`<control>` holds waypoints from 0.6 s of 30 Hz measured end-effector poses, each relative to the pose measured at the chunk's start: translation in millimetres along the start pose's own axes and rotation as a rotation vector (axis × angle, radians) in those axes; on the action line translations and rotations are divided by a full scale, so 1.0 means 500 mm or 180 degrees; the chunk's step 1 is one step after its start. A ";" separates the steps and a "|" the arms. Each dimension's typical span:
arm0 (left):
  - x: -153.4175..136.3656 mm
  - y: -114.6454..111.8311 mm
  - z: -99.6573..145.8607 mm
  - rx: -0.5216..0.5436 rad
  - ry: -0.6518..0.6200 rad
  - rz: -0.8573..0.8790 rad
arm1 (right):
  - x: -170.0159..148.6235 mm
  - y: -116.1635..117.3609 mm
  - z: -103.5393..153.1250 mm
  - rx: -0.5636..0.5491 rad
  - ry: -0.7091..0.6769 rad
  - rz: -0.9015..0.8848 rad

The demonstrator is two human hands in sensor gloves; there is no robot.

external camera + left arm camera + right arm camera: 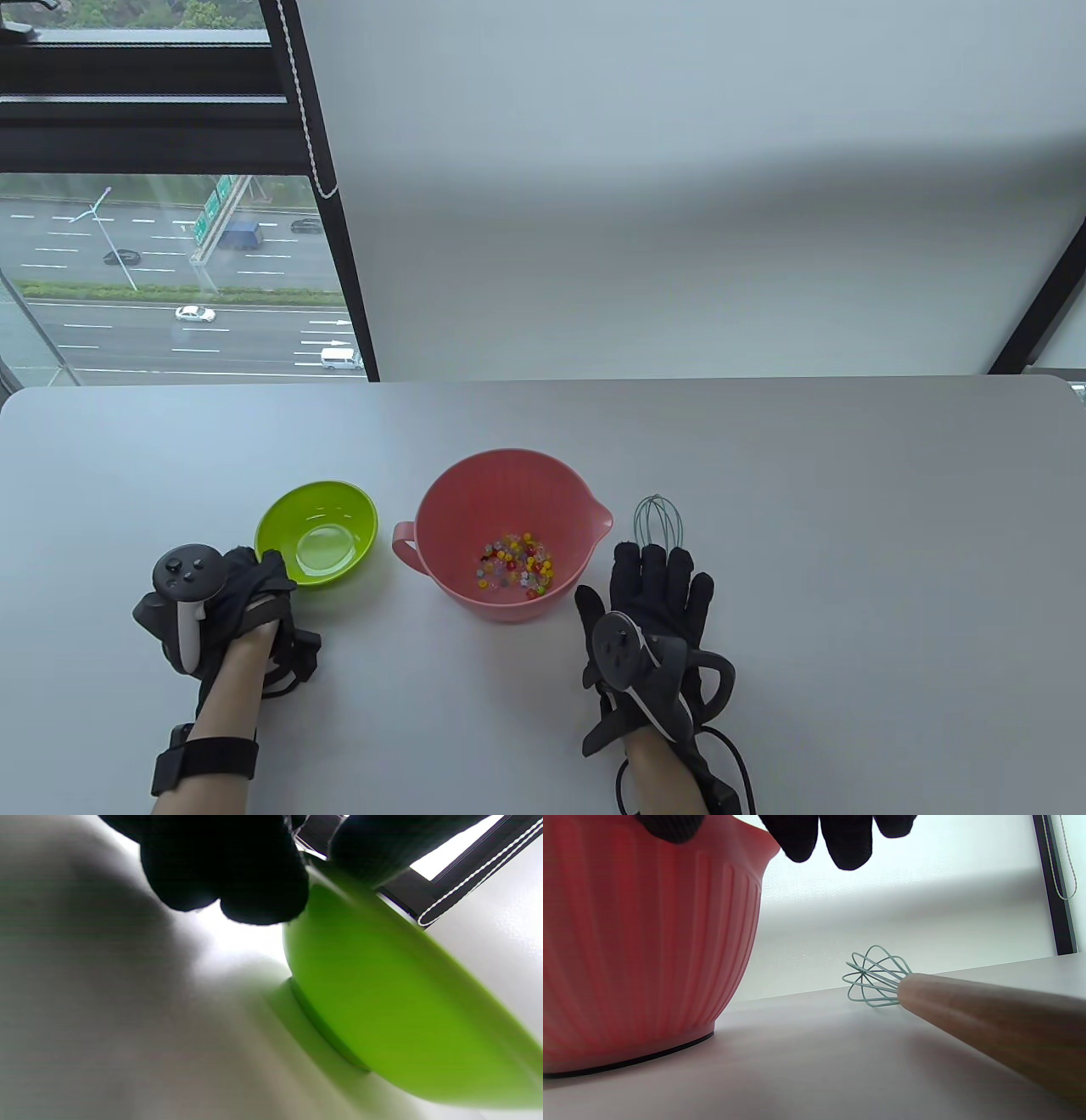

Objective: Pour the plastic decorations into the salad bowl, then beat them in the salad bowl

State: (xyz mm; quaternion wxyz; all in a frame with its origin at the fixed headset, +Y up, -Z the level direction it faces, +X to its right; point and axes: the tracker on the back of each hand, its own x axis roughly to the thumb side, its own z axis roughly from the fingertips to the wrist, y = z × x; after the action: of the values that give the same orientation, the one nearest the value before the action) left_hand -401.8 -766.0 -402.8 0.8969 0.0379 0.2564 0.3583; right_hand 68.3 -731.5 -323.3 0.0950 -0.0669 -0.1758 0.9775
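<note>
The pink salad bowl stands mid-table with its handle to the left and several coloured plastic decorations on its bottom. Left of it sits the empty green bowl, and my left hand pinches its near rim; in the left wrist view the gloved fingers curl over the green bowl. The whisk lies right of the pink bowl, its wooden handle under my right hand. That hand hovers flat with straight fingers and holds nothing.
The grey table runs to a far edge against a white blind. A window with a dark frame is at the back left. The pink bowl stands close on my right hand's left.
</note>
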 end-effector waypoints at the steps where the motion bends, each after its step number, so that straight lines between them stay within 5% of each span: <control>1: -0.001 0.001 0.001 0.0000 0.0005 -0.0045 | 0.000 0.000 0.000 0.0003 0.0001 0.0001; 9: 0.008 0.035 0.024 0.0544 -0.0273 0.0127 | 0.001 0.000 0.000 0.0000 -0.0012 0.0015; 15: 0.079 0.069 0.069 0.0893 -0.1041 0.0184 | 0.002 0.000 0.001 0.0010 -0.0017 0.0022; 18: 0.117 0.067 0.089 0.0789 -0.1469 0.0329 | 0.002 0.000 0.001 0.0013 -0.0022 0.0025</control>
State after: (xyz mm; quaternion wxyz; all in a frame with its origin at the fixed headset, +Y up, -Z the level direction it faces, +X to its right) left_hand -365.3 -697.4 -381.3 0.9007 0.2412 0.0849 0.3513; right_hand 67.0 -731.3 -322.9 0.0907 -0.0640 -0.1739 0.9785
